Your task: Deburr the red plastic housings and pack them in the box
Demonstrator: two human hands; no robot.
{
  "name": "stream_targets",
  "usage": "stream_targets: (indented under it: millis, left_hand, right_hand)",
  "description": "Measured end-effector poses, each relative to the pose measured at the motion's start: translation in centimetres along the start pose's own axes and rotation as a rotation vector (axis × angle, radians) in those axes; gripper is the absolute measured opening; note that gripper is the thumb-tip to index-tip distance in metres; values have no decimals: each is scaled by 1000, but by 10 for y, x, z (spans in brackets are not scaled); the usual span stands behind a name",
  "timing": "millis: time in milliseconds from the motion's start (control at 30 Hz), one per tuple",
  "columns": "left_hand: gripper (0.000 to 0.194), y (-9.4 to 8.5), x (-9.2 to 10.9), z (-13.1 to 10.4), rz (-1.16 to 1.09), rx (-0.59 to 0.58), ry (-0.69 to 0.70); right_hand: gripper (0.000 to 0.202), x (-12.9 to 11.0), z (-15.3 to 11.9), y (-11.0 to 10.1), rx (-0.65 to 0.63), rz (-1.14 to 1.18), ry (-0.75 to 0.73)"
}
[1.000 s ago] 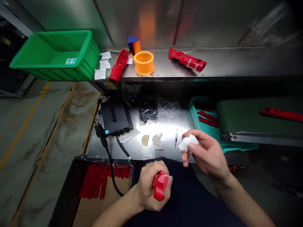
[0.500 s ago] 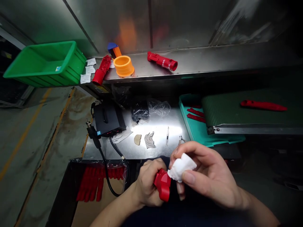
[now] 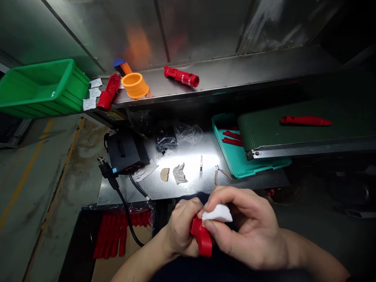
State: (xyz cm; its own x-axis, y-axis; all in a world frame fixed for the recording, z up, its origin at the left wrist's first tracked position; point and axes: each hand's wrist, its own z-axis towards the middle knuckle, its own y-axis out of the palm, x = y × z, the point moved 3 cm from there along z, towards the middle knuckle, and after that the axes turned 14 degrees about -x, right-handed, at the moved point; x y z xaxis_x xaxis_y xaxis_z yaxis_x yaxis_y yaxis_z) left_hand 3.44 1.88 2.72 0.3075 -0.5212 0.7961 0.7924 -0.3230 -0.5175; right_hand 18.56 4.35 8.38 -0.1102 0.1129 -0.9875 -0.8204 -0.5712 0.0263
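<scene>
My left hand (image 3: 184, 227) is wrapped round a red plastic part (image 3: 203, 239), whose curved end sticks out toward me. Between thumb and fingers, my right hand (image 3: 249, 231) pinches a folded white wad (image 3: 219, 214), cloth or foam, against the upper side of that red part. The spot where they meet is partly hidden by my fingers. Beyond my hands, on the metal table, lie cutting pliers (image 3: 217, 170), a slim knife (image 3: 201, 167), a crumpled grey cloth (image 3: 179, 173) and a beige half-round pad (image 3: 165, 174).
A black box (image 3: 127, 150) with a cable stands left on the table. Red parts fill a bin (image 3: 76, 227) below. A teal tray (image 3: 232, 166) sits under the green conveyor (image 3: 264, 135), which carries a red piece (image 3: 305, 121). The shelf holds a green crate (image 3: 66, 94) and an orange ring (image 3: 135, 86).
My right hand has brought the white wad left and down onto the red part, and the wad is now folded tighter. The view has shifted, so the pliers show fully.
</scene>
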Motion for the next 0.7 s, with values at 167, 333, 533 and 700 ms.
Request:
stream_targets:
  millis: [167, 333, 533, 700]
  left_hand:
    - [11, 0, 1, -2, 24, 10, 22]
    - [14, -1, 0, -10, -9, 50, 36]
    - [21, -3, -1, -14, -39, 46, 37]
    - [16, -7, 0, -14, -52, 18, 9]
  right_hand:
    - [13, 12, -5, 4, 87, 84, 101]
    - [9, 21, -8, 4, 118, 341, 150]
    - [26, 3, -6, 8, -8, 266, 78]
    - [25, -3, -2, 16, -5, -8, -37]
